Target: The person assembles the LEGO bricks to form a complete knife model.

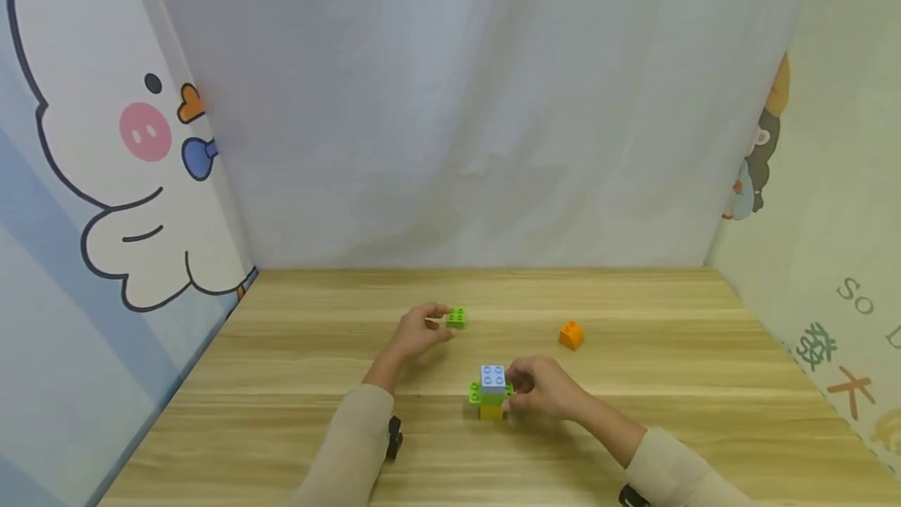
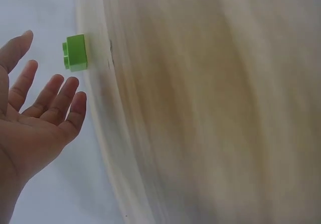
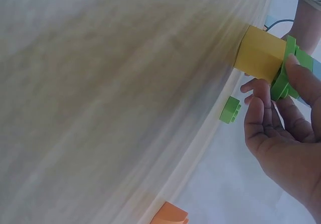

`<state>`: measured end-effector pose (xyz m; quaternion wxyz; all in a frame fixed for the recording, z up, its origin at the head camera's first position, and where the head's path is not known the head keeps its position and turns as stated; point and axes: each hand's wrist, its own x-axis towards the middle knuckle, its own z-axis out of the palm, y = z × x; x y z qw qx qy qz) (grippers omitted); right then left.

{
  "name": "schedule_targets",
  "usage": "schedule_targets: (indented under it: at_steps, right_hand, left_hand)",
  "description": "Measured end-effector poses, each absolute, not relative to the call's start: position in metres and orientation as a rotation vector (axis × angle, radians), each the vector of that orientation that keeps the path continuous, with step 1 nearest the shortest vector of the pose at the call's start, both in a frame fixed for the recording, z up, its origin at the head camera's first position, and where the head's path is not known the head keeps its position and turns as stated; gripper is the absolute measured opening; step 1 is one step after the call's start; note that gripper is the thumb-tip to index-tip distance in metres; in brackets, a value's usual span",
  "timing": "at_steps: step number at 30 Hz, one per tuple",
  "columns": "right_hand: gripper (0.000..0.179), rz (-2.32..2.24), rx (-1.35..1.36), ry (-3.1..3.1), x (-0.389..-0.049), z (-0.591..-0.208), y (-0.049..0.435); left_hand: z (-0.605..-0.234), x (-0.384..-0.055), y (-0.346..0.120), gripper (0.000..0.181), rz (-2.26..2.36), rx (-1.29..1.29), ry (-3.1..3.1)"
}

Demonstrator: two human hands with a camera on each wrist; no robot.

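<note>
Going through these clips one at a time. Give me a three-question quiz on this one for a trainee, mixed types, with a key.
1. True or false: the orange brick lies apart from the stack.
2. Which colour tops the stack?
A) yellow
B) light blue
C) orange
3. Which grip holds the stack, and which is nearest the loose green brick?

Key
1. True; it sits on the table by itself.
2. B
3. The right grip holds the stack; the left grip is nearest the loose green brick.
</note>
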<state>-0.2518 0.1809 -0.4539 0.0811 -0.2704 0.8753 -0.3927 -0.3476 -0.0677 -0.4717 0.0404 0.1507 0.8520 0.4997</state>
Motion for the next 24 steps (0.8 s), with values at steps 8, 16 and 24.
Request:
schedule_targets:
  at_steps: [8, 16, 24]
  right_hand:
    - [0.030, -1.165, -0.813, 2.602, -0.252, -0.452, 0.181]
    - [0.029, -1.166, -0.808, 2.585, -0.252, -0.452, 0.180]
    - [0.029, -1.163, -0.804, 2.592, -0.252, -0.451, 0.179]
  left_hand:
    - [-0.474, -0.358, -0.063, 0.056, 1.549, 0.410, 2.549]
    - [-0.475, -0.364, -0.063, 0.060, 1.532, 0.288, 2.549]
    - [-0.475, -0.369, -0.058, 0.053, 1.442, 0.231, 2.588]
